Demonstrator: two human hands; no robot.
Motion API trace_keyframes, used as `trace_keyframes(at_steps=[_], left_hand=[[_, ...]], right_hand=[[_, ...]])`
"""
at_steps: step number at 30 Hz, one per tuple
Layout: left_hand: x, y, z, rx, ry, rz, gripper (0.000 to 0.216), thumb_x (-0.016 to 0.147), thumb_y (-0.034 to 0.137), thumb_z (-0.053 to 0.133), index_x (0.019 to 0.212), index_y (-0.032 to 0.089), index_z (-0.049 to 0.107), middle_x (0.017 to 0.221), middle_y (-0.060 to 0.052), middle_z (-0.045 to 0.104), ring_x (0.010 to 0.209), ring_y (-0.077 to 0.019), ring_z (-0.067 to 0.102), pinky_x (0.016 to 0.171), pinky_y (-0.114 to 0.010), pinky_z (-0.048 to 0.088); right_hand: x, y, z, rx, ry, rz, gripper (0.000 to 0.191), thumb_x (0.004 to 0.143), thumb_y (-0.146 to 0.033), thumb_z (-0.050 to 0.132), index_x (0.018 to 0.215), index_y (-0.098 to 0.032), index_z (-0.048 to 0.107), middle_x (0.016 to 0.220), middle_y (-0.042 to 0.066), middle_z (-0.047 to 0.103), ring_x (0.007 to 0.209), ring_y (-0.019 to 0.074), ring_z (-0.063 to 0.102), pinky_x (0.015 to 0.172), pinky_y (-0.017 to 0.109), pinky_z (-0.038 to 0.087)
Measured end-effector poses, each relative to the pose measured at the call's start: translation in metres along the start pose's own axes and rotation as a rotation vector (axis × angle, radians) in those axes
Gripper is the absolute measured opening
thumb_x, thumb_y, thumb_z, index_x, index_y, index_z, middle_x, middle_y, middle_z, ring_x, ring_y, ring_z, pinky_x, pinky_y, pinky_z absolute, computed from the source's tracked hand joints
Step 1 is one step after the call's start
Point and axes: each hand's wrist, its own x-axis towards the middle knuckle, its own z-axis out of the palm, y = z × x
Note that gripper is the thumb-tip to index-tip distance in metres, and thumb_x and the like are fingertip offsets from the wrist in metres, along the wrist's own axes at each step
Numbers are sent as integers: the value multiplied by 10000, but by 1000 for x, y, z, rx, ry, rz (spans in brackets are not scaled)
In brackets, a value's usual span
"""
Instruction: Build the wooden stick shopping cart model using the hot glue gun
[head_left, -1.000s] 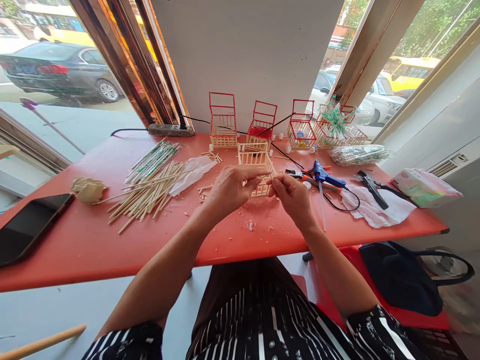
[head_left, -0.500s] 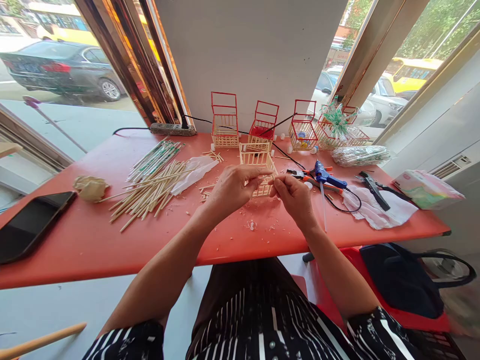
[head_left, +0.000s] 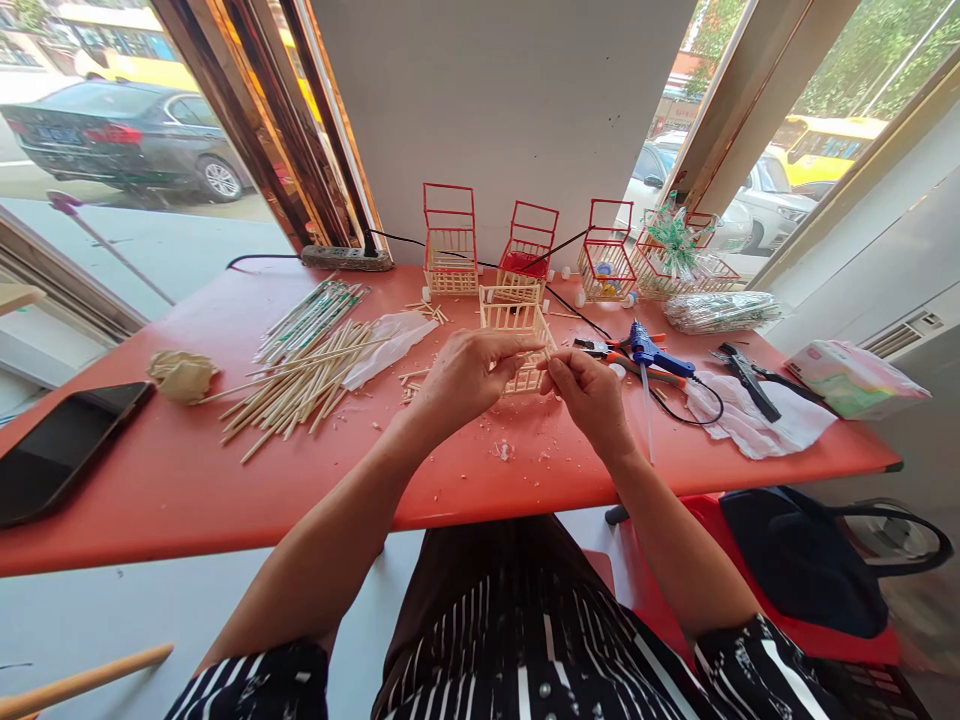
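Note:
A small basket of pale wooden sticks (head_left: 514,313) stands on the red table in front of me, its near part behind my hands. My left hand (head_left: 466,372) is closed at the basket's near left side, its index finger stretched toward the near right corner. At that corner my right hand (head_left: 589,395) pinches with thumb and index finger, and the two hands' fingertips nearly meet. A tiny pale piece shows between the fingertips; whether it is a loose stick or part of the basket I cannot tell.
Loose wooden sticks (head_left: 300,385) and wrapped sticks (head_left: 311,318) lie left, near a phone (head_left: 67,450). A blue glue gun (head_left: 652,350), pliers (head_left: 600,348) and a black tool (head_left: 750,382) lie right. Red-handled miniature carts (head_left: 450,262) line the back.

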Motion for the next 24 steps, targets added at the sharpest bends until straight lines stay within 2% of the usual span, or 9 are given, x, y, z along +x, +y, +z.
trace_keyframes(at_steps=[2, 6, 8, 14, 21, 24], left_hand=[[0, 1, -1, 5, -5, -8, 356, 930, 89, 630, 1161, 233, 858, 1173, -58, 857, 992, -221, 817, 934, -330, 613], [0, 2, -4, 62, 4, -57, 415, 907, 109, 655, 1274, 216, 817, 912, -24, 849, 788, -181, 771, 815, -293, 590], [0, 2, -5, 85, 11, -70, 407, 906, 124, 665, 1274, 207, 815, 862, -18, 835, 780, -183, 766, 813, -293, 582], [0, -4, -1, 69, 8, -2, 268, 931, 147, 657, 1070, 219, 874, 1014, -54, 870, 898, -222, 810, 842, -307, 596], [0, -10, 0, 57, 26, 45, 281, 915, 116, 680, 1077, 229, 880, 1027, -52, 874, 923, -229, 823, 831, -304, 600], [0, -11, -1, 60, 23, 62, 282, 913, 106, 684, 1078, 225, 879, 1015, -53, 874, 914, -224, 823, 832, -300, 601]], right_hand=[[0, 1, 0, 6, -1, 6, 313, 988, -482, 618, 891, -208, 736, 675, 5, 723, 573, 125, 520, 576, 268, 403], [0, 2, -1, 20, -14, 17, 352, 995, -516, 620, 900, -205, 755, 683, 12, 734, 585, 127, 546, 587, 268, 422], [0, 2, -1, 21, -29, 13, 365, 1004, -526, 613, 915, -205, 762, 685, 14, 737, 592, 130, 562, 590, 269, 430], [0, -1, -1, 0, -42, -1, 339, 1003, -515, 631, 898, -209, 734, 693, 16, 739, 614, 139, 597, 603, 270, 440], [0, -1, 0, 3, -47, -6, 287, 1002, -451, 622, 857, -216, 699, 689, 4, 716, 623, 133, 584, 607, 265, 423], [0, 0, 0, -6, -52, -1, 315, 1001, -476, 621, 842, -214, 695, 685, 5, 707, 619, 129, 569, 591, 262, 409]])
